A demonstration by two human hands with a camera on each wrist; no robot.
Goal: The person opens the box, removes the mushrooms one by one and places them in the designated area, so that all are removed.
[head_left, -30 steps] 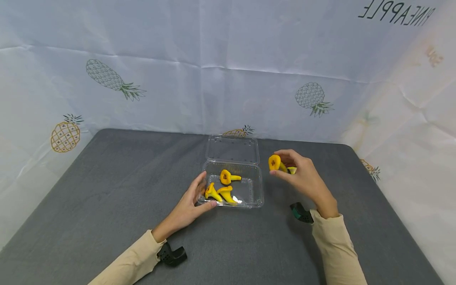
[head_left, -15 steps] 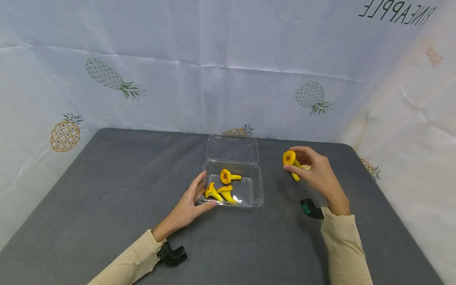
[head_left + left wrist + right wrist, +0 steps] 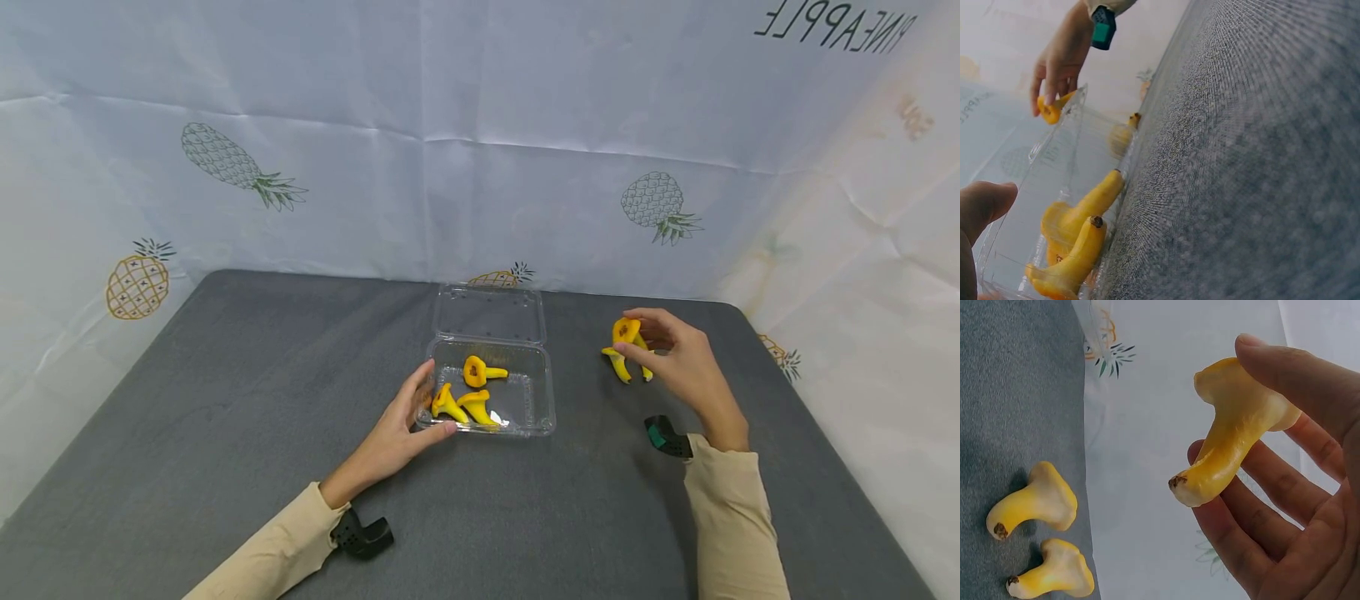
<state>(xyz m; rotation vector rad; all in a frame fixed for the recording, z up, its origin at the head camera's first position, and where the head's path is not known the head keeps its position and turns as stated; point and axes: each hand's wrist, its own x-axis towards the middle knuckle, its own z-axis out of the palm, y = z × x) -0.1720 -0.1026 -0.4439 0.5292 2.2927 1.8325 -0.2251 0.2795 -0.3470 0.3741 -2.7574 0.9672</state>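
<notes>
My right hand (image 3: pixel 678 358) pinches a yellow chanterelle mushroom (image 3: pixel 1229 425) between thumb and fingers, raised above the table at the right. Two more chanterelles lie on the table below it, an upper one (image 3: pixel 1035 500) and a lower one (image 3: pixel 1054 569) in the right wrist view. A clear plastic clamshell container (image 3: pixel 532 429) stands open at the middle. Inside it are three chanterelles: one at the back (image 3: pixel 476 372) and two near the front left, the left one (image 3: pixel 447 406) and the right one (image 3: pixel 478 408). Around its front left corner, my left hand (image 3: pixel 397 429) holds the container.
The container's lid (image 3: pixel 489 315) lies folded back toward the rear edge of the grey table (image 3: pixel 225 417). A white curtain (image 3: pixel 465 192) printed with pineapples hangs behind the table and along its sides.
My right hand has moved right, away from the container, carrying the chanterelle. A chanterelle on the table now shows to the left of its fingers. The left hand and container have stayed put.
</notes>
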